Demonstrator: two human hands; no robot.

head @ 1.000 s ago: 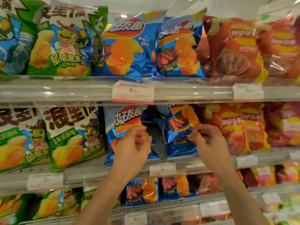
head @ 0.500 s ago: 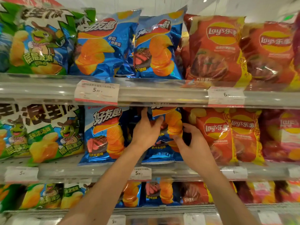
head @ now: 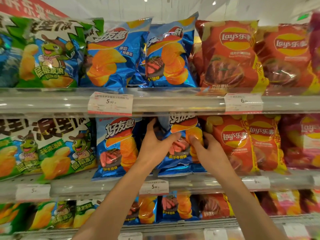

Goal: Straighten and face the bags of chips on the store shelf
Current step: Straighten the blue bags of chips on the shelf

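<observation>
On the middle shelf (head: pixel 103 186) a blue steak-flavour chip bag (head: pixel 181 158) stands upright with its front facing me. My left hand (head: pixel 155 146) grips its left edge, thumb on the front and fingers behind. My right hand (head: pixel 207 149) grips its right edge, thumb pressed on the front. To its left stands another blue chip bag (head: pixel 116 146), upright and facing out. Red Lay's bags (head: pixel 233 142) stand just right of the held bag.
Green frog-print bags (head: pixel 52 149) fill the middle shelf's left side. The top shelf (head: pixel 173 101) carries green, blue (head: pixel 112 54) and red bags (head: pixel 228 54). The lower shelf holds more of the same. Price tags (head: pixel 110 103) hang on the shelf rails.
Both hands have closed on the right-hand blue bag and brought it forward and upright. The left hand came off the other blue bag. The camera has tilted up and shifted.
</observation>
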